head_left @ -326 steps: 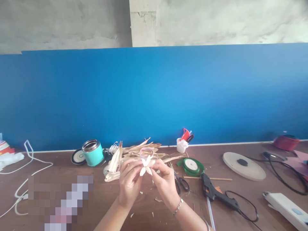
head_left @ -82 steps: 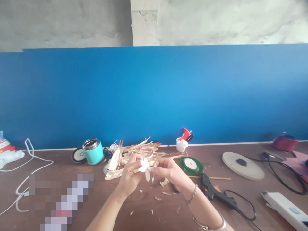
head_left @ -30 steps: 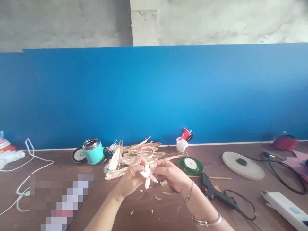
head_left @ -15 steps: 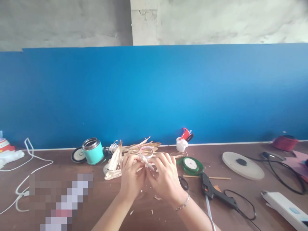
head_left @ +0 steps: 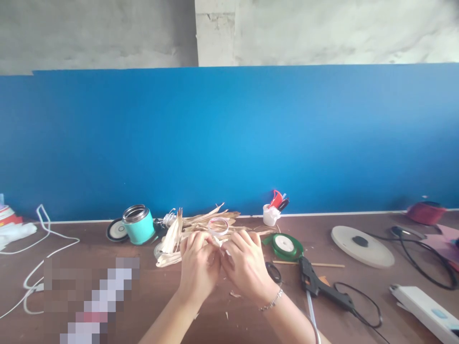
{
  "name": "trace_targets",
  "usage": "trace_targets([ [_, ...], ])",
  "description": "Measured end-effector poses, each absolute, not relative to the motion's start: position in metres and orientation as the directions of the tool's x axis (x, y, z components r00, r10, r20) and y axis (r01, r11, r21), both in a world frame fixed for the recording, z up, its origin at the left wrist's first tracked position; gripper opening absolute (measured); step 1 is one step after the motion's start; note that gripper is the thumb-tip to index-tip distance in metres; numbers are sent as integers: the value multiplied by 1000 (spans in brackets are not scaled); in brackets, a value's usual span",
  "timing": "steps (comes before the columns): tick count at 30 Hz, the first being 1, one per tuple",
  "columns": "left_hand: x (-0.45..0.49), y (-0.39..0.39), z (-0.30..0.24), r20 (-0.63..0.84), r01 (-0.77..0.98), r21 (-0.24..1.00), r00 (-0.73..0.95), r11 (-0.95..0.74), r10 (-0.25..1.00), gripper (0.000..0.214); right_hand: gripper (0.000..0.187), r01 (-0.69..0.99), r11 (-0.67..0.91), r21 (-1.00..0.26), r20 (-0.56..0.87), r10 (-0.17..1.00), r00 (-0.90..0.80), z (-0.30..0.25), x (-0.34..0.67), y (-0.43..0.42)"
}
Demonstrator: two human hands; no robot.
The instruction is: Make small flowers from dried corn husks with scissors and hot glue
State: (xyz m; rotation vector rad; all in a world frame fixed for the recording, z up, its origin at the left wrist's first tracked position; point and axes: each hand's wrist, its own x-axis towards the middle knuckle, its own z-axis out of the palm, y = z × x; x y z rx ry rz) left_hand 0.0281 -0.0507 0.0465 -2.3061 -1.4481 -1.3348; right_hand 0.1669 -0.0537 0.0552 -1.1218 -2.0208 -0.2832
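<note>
- The left hand [head_left: 198, 268] and the right hand [head_left: 246, 266] are raised just above the table [head_left: 150, 306], pressed close together with their backs to the camera.
- Between the fingertips sits a small pale husk flower [head_left: 219, 241]. Only a white tip of it shows; the rest is hidden by the fingers.
- The grip of each hand is clenched on the husk flower, with the fingers curled in around it from either side.
- The right wrist wears a thin bracelet [head_left: 271, 302].
- Just behind the hands lies a pile of dried husks [head_left: 201, 220], with a clear tape roll [head_left: 218, 225] on top.
- To the left of the pile stands a teal jar [head_left: 138, 226], its lid [head_left: 114, 232] lying beside it.
- Right of the hands are scissors [head_left: 274, 273], a green ribbon spool [head_left: 285, 246] and a black glue gun [head_left: 319, 284] with its cord.
- A white cup [head_left: 270, 216] holding pens stands by the blue board [head_left: 229, 138].
- Small husk scraps [head_left: 234, 295] lie on the table under the hands.
- Further right are a white round disc [head_left: 362, 246] and a white power strip [head_left: 426, 308].
</note>
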Motion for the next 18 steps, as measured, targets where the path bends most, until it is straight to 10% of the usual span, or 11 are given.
trace_targets([
  [11,26,-44,38,751,780,394,33,-487,660,18,10,693,711,-120,821,464,-334,59,169,-63],
  [15,21,-39,34,799,678,468,-51,-566,599,12,14,629,609,-484,749,660,-62,64,170,-61],
  [18,20,-39,35,836,623,465,-76,-629,543,10,28,373,346,-861,367,930,-15,65,168,-54],
])
